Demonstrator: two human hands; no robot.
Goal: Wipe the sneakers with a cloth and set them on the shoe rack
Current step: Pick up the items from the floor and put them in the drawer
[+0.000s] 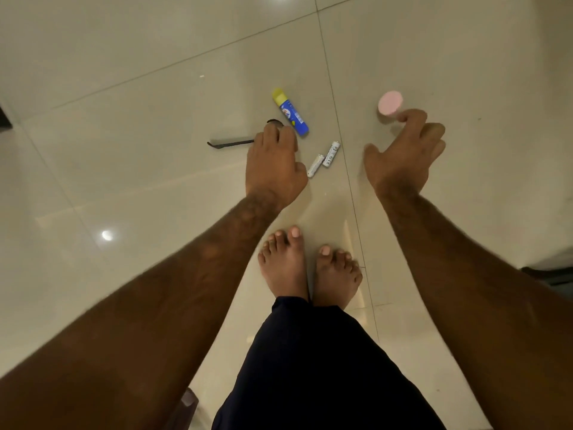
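Observation:
No sneaker, cloth or shoe rack shows in the head view. My left hand (274, 162) hangs palm down over the right end of a black comb (231, 141) that lies on the floor. Its fingers are loosely bent and cover that end. I see no grip on the comb. My right hand (403, 153) is spread with curled fingers and holds nothing. Its index fingertip overlaps the lower edge of a pink round disc (390, 102) on the tile.
On the glossy beige tiled floor (139, 103) lie a blue glue stick with a yellow cap (290, 112) and two white batteries (324, 158). My bare feet (310, 271) and dark trouser leg stand just below them. Dark objects sit at the left and right frame edges.

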